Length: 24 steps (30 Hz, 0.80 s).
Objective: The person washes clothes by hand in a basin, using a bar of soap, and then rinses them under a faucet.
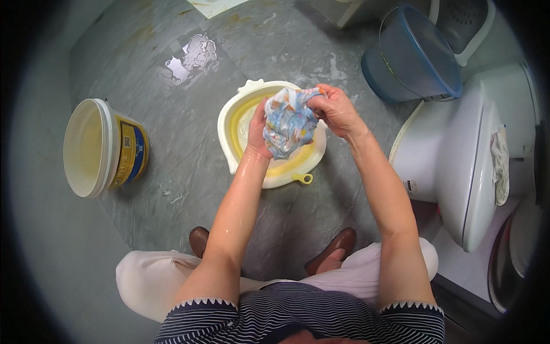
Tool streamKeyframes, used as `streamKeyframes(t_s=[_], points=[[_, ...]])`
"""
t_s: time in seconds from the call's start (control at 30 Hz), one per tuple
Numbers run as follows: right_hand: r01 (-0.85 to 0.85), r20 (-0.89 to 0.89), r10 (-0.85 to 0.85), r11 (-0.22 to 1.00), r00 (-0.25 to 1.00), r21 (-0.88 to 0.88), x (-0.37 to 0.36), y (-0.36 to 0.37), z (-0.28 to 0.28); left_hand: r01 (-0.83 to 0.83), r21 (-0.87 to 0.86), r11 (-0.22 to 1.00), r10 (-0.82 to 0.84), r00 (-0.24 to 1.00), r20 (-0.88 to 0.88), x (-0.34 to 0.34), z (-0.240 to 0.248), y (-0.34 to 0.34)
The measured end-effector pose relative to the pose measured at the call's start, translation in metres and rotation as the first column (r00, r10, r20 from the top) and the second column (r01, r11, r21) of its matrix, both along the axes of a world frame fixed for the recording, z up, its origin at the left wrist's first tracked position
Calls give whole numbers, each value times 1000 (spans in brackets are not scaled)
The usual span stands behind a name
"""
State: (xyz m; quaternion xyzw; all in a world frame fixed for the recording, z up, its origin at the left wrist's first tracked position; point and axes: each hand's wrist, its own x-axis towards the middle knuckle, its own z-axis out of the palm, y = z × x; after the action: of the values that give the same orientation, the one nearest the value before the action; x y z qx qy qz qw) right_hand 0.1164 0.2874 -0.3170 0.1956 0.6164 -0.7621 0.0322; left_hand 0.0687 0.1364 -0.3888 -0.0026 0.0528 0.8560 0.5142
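A bunched, wet-looking patterned cloth (pixel 289 127), light blue with white and orange patches, hangs between my two hands above a white and yellow basin (pixel 226 137). My left hand (pixel 259 133) is wrapped round the cloth's left side, its fingers partly hidden behind it. At the upper right corner, my right hand (pixel 338 110) pinches the cloth between thumb and fingers. The basin stands on the floor, with a scalloped tab at its far edge and a yellow looped tab at its near right edge. Cloth and hands cover much of its inside.
On the left stands a round plastic bucket (pixel 107 137) with a yellow and blue label. A blue bucket (pixel 372 71) with a wire handle is at the far right, beside a white toilet (pixel 458 155) with a cloth (pixel 500 166) over its lid. Water (pixel 200 53) lies on the grey floor.
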Motion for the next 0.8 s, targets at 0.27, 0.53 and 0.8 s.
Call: streamKeyframes(t_s=[0.27,0.53,0.8], points=[[229,-116,-246,963,962,-141,-3,26,-5,-5,-466,885,-241,851,-466,3,12,-6],[-437,264,461,888,847,-146,25,19,-24,-353,-440,826,76,843,-533,-30,25,-19],[-443,152,435,896,887,17,31,28,-3,-239,-220,946,144,917,-373,-40,27,-32]])
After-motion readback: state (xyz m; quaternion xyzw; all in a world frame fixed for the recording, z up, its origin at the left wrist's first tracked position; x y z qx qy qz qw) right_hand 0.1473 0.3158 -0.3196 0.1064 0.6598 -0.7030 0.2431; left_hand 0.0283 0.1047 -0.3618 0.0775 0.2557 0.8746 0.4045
